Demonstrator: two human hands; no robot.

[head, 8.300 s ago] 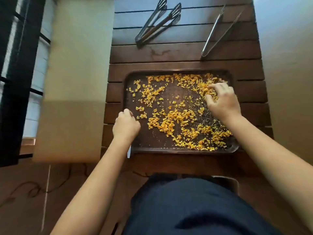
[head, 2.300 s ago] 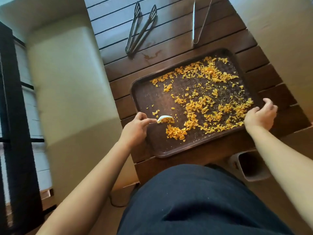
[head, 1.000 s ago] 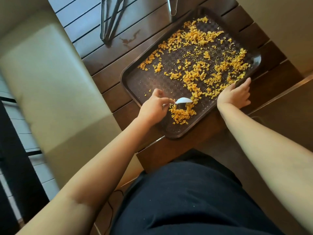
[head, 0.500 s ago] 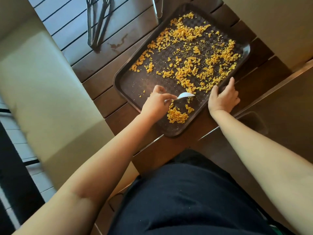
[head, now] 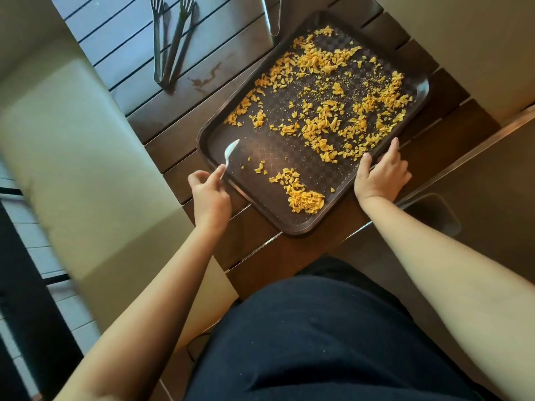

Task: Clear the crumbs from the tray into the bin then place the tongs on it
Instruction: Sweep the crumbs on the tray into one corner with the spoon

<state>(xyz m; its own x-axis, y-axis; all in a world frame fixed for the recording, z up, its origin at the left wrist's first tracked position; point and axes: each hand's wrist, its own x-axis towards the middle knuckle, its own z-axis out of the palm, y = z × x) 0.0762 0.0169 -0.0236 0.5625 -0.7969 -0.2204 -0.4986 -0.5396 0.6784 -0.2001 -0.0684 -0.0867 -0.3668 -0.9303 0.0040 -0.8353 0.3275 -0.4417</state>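
Note:
A dark brown tray (head: 278,215) lies askew on the slatted wooden table, strewn with orange crumbs (head: 324,123). A small heap of crumbs (head: 304,198) sits near its near corner. My left hand (head: 210,195) pinches a white plastic spoon (head: 230,153), whose bowl rests over the tray's bare left part. My right hand (head: 380,176) presses on the tray's near right rim with fingers spread. Metal tongs (head: 170,44) lie on the table beyond the tray. A second pair of tongs (head: 272,18) lies at the top edge.
A dark bin (head: 434,212) stands on the floor right of the table, below my right forearm. A beige wall ledge (head: 72,157) runs along the left. My dark-clothed lap fills the bottom of the view.
My left hand has drawn the spoon back from the tray's middle to its left side, leaving a heap of crumbs at the near corner. My right hand stays on the rim.

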